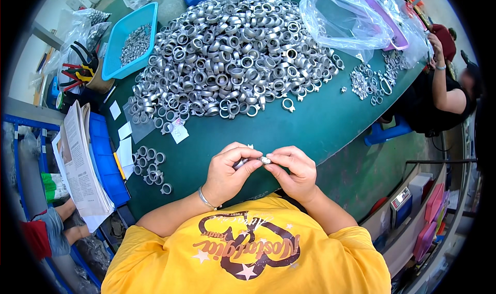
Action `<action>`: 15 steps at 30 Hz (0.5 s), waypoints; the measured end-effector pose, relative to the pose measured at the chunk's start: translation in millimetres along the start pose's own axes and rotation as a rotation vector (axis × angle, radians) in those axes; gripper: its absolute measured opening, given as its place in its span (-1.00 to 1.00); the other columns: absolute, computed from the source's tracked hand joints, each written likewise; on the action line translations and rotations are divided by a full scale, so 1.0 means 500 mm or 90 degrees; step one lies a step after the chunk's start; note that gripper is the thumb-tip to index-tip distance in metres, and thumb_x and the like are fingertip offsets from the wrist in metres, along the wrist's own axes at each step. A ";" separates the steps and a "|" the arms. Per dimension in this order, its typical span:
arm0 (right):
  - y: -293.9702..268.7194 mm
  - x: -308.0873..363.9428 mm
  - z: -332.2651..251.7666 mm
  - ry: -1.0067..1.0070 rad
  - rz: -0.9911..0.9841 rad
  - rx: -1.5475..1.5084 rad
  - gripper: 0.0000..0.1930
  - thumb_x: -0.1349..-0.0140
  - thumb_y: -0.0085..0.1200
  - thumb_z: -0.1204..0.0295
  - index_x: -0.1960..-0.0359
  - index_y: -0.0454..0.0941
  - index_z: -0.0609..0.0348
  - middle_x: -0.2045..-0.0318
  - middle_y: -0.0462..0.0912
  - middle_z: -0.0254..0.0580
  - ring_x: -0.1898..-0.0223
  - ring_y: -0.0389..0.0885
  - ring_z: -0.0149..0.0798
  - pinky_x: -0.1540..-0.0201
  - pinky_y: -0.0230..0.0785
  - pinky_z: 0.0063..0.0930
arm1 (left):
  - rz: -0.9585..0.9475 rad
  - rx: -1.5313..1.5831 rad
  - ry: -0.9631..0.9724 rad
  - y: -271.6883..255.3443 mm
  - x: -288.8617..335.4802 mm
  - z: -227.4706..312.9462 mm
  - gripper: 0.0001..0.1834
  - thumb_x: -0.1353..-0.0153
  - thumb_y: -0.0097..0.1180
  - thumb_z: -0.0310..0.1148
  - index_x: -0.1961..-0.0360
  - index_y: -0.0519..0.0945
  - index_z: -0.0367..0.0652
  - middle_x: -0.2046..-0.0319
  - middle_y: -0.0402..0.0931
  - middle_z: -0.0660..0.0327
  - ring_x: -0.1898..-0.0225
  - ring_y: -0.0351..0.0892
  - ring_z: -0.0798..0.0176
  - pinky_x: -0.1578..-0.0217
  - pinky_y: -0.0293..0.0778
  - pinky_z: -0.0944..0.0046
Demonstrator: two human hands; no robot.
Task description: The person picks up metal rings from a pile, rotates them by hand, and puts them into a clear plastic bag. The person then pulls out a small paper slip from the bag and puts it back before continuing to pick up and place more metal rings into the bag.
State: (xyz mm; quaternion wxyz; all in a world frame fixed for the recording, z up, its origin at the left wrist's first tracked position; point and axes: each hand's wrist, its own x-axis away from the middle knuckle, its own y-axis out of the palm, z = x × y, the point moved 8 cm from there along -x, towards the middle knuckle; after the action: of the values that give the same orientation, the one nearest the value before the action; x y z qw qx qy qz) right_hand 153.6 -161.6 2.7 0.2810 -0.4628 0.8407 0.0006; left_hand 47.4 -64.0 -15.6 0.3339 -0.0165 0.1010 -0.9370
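My left hand point(223, 174) is closed in a pinch on a grey metal ring point(239, 163), mostly covered by the fingers. Facing it, my right hand point(296, 173) pinches a small shiny metal piece point(265, 160) between thumb and fingertips. The two parts meet in front of my chest; whether they are joined cannot be made out. Beyond my hands rises a big heap of similar metal rings point(222, 51). A single ring point(288, 104) lies at the heap's near edge, and a small group of rings point(150, 165) sits to the left.
At the far left stands a turquoise basket point(111, 61) of small metal parts, near pliers point(82, 56). Small fittings point(364, 82) and a clear plastic bag point(330, 30) lie at the right. Newspapers point(82, 160) rest by a blue bin point(108, 154). Another person point(449, 100) sits at the right.
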 end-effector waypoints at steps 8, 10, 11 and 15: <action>0.001 0.001 0.000 -0.004 0.002 0.017 -0.80 0.10 0.22 0.64 0.37 0.57 0.26 0.42 0.56 -0.12 0.44 0.54 -0.27 0.41 0.41 -0.57 | 0.000 -0.009 0.005 0.000 0.000 -0.001 -0.86 -0.02 0.18 -0.53 0.34 0.57 -0.24 0.39 0.48 0.25 0.41 0.44 0.45 0.39 0.35 0.51; 0.001 0.000 -0.001 -0.006 0.001 0.021 -0.80 0.10 0.22 0.64 0.37 0.57 0.26 0.42 0.55 -0.13 0.45 0.54 -0.27 0.42 0.41 -0.56 | -0.002 -0.009 0.011 0.000 0.000 -0.002 -0.87 -0.03 0.17 -0.52 0.34 0.57 -0.24 0.39 0.48 0.25 0.40 0.44 0.45 0.39 0.35 0.51; 0.001 0.001 0.000 -0.008 0.001 0.022 -0.80 0.10 0.22 0.64 0.37 0.57 0.26 0.42 0.55 -0.13 0.44 0.54 -0.27 0.42 0.41 -0.56 | -0.004 -0.010 0.014 0.001 0.000 -0.002 -0.87 -0.03 0.17 -0.52 0.33 0.57 -0.24 0.39 0.48 0.25 0.40 0.44 0.45 0.39 0.35 0.50; 0.001 0.001 -0.001 -0.009 0.004 0.024 -0.79 0.11 0.23 0.64 0.36 0.57 0.26 0.44 0.55 -0.14 0.44 0.54 -0.27 0.42 0.40 -0.56 | 0.003 0.006 0.013 0.002 0.001 -0.011 -0.90 -0.08 0.13 -0.50 0.34 0.57 -0.26 0.37 0.48 0.27 0.41 0.44 0.47 0.41 0.35 0.53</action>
State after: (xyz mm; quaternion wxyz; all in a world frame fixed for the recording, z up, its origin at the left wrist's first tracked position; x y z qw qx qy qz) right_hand 152.8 -161.9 2.5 0.2954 -0.4546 0.8402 -0.0109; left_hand 46.9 -64.3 -21.1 0.3349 -0.0053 0.1001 -0.9369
